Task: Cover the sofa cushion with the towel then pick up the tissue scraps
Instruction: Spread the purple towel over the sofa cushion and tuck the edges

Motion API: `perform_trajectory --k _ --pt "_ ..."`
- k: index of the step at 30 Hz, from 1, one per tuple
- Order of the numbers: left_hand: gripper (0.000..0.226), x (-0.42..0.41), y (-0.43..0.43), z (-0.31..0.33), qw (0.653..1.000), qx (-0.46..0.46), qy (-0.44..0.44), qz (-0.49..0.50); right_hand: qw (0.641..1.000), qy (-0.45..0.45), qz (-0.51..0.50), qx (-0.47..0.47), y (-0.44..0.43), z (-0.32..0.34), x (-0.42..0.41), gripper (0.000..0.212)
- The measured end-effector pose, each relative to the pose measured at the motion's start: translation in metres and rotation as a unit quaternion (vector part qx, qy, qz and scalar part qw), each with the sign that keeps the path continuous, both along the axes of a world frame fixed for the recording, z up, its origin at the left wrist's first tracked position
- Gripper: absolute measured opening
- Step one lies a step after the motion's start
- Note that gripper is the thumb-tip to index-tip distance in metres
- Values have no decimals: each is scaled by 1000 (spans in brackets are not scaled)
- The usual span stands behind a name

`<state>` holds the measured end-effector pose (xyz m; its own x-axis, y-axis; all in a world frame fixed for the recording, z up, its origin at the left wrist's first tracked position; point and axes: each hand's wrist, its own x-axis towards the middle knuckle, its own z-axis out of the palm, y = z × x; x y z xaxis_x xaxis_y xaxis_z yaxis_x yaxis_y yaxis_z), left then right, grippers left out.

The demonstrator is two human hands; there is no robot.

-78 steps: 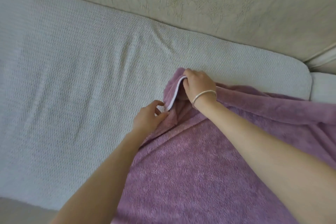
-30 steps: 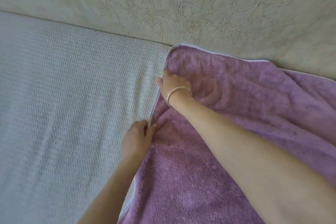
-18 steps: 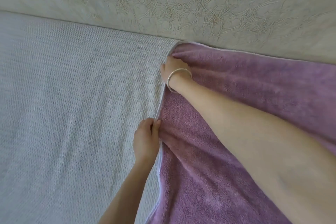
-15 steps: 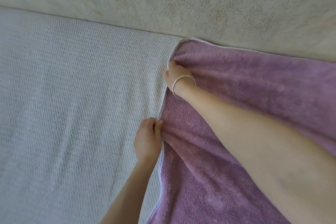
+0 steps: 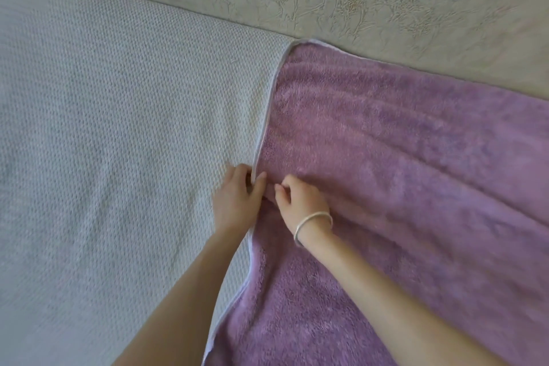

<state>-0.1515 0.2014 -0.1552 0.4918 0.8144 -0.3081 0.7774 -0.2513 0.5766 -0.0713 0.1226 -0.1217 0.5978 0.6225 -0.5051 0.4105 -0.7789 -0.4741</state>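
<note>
The left hand (image 5: 237, 202) pinched the towel (image 5: 386, 172) at its white edge; beside it the right hand (image 5: 301, 202) curled on the pile, grip unclear; sofa cushion (image 5: 118, 128) left of both

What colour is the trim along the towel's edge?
White, a thin piping along the purple towel; it shows best in the head view.

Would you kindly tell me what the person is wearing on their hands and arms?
Both forearms are bare, with no sleeves or gloves in view. The right hand has a thin, silver-coloured bangle round its wrist; the left hand and its wrist wear nothing.
</note>
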Motion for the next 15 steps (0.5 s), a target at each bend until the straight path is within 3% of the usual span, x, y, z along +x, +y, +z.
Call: perform_trajectory --k 5,11,15 --pt "23 -34 -37 9 998 -50 -25 25 1000 -7 -2 6 -28 8 -29 13" --pt "27 -93 -70 14 993 -61 78 -63 991 8 67 -119 -50 14 -54 31" --pt "32 -105 -72 16 987 -64 99 -112 988 -14 57 -142 -39 4 -57 22"
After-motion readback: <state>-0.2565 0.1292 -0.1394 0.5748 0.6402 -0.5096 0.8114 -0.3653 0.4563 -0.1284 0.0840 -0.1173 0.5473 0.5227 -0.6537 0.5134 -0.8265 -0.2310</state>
